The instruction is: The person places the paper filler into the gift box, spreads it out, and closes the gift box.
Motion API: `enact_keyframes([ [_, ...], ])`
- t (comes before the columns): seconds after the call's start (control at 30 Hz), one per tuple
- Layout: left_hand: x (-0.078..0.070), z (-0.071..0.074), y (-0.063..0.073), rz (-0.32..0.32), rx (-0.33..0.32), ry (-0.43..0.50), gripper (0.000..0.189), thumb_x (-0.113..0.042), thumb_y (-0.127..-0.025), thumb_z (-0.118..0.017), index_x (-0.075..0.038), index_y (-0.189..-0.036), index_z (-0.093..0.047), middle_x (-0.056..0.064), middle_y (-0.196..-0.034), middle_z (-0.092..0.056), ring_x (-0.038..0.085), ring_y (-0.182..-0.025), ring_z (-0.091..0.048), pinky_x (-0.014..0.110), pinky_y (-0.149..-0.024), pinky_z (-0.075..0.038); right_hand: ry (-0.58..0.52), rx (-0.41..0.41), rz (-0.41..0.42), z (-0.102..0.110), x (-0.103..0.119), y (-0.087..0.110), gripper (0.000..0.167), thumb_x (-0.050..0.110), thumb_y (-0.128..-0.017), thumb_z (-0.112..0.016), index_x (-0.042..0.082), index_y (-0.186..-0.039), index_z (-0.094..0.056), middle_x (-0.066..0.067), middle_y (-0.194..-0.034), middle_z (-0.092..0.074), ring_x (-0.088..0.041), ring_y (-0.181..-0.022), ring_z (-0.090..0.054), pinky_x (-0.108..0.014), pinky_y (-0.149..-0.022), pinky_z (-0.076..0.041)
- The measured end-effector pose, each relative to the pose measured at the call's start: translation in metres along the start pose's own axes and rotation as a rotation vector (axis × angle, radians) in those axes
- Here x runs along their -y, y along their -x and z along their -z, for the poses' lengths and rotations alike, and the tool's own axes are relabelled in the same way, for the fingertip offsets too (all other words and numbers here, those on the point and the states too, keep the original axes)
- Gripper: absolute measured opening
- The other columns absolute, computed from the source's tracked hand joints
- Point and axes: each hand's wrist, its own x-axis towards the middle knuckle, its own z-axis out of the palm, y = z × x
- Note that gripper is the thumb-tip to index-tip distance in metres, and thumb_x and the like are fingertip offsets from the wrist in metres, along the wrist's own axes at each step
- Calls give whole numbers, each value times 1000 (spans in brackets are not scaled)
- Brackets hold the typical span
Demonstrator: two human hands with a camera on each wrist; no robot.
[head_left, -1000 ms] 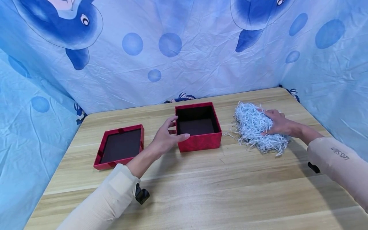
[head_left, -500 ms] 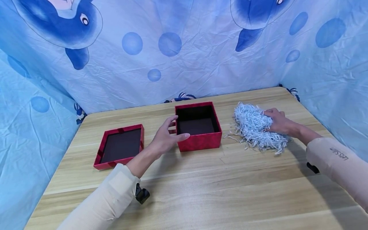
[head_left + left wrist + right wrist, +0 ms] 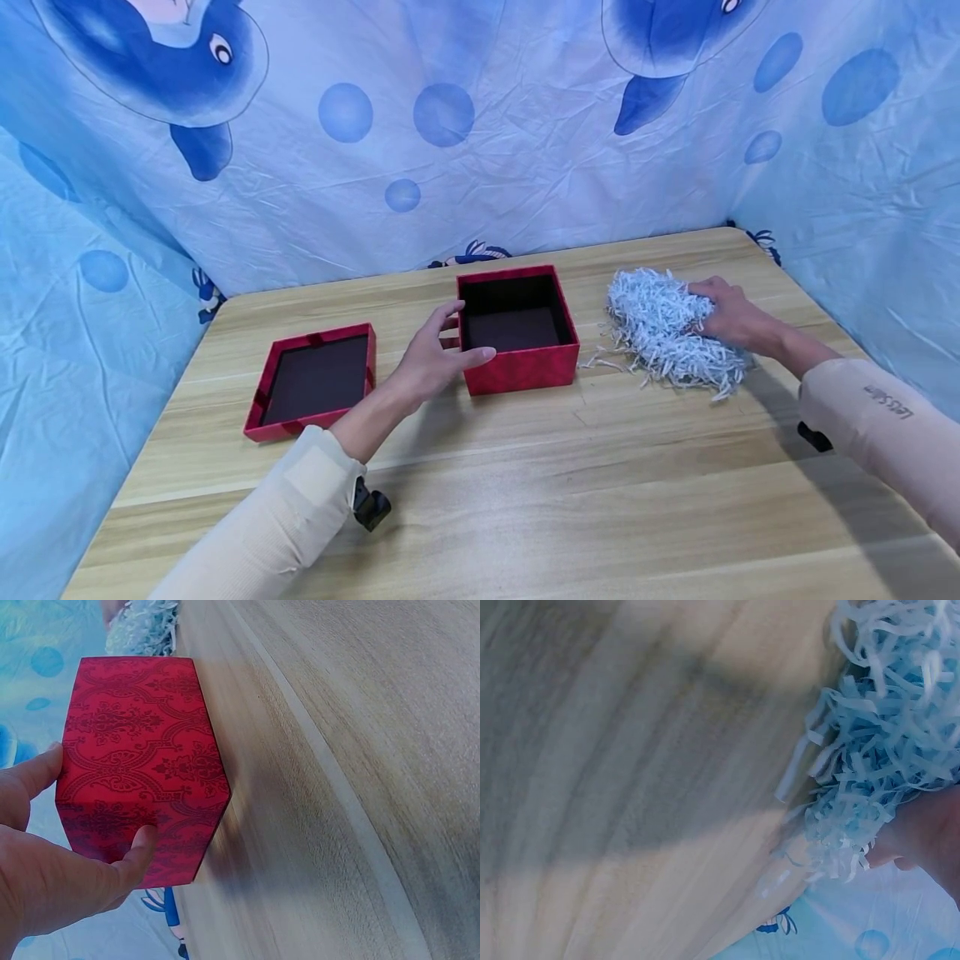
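A red patterned box [image 3: 523, 369] with a dark inside stands open-topped at the middle of the table. My left hand [image 3: 433, 357] spans its left side, thumb and fingers extended and touching it. In the left wrist view the thumb [image 3: 139, 851] lies along one wall of the box [image 3: 135, 727] and a finger reaches its edge. Farther right, a heap of pale blue-white shredded paper [image 3: 660, 321] lies on the table. My right hand [image 3: 731, 317] grips into its right side, fingertips buried in the strands. In the right wrist view the shredded paper [image 3: 900, 727] hides most of that hand.
The box's red lid [image 3: 317, 379] lies upturned on the left of the wooden table [image 3: 525, 500]. A few loose paper strands [image 3: 603, 358] lie between box and heap. A blue dolphin-print curtain [image 3: 510, 192] hangs behind the table and at both sides.
My right hand's fingers, spread over the shredded paper a second ago, have drawn in and sunk into it. The heap has bunched and shifted slightly left. The left hand and box have stayed still.
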Motion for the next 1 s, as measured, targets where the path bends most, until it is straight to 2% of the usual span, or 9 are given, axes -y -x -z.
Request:
enact_keyframes([
  [0.13,-1,0,-1,1,-2,1,85,-28,-80,-79,-25,-149,-29,8,-148,-35,28,-129,-41,46,-100,-44,-45,5,-10,7,1,-1,81,-9,-74,-58,-9,-147,-23,-38,-142,-17,-58,-131,-10,-69,-104,-17],
  [0.37,-1,0,-2,3,-2,3,84,-28,-81,-79,-25,-149,-29,8,-148,-35,28,-129,-42,46,-100,-45,-88,7,-31,16,4,-4,86,-10,-75,-56,-6,-149,-13,-39,-145,-12,-57,-133,-12,-67,-105,-19],
  [0.47,-2,0,-3,4,-2,1,84,-28,-81,-78,-25,-149,-29,9,-148,-35,28,-129,-41,47,-100,-45,-115,10,-42,20,7,-5,89,-9,-77,-59,-3,-151,-10,-37,-150,-4,-56,-136,-6,-67,-107,-16],
  [0.7,-3,0,-5,12,-6,-4,84,-29,-81,-78,-24,-149,-29,10,-148,-35,28,-129,-41,47,-99,-45,-174,-8,-32,29,10,-10,88,-10,-78,-62,-1,-151,-13,-32,-154,-5,-52,-140,-5,-64,-110,-13],
  [0.83,-3,0,-6,17,-5,1,84,-28,-81,-78,-25,-149,-29,10,-149,-34,28,-129,-41,47,-99,-45,-195,-6,-57,33,14,-10,89,-9,-82,-59,1,-152,-6,-31,-155,1,-49,-141,2,-61,-112,-9],
  [1.0,-4,0,-7,17,-4,3,84,-28,-81,-78,-25,-149,-29,10,-149,-34,28,-129,-41,46,-99,-45,-243,-7,-43,36,21,-10,86,-11,-82,-58,2,-152,-10,-28,-156,-3,-47,-142,-2,-59,-113,-13],
])
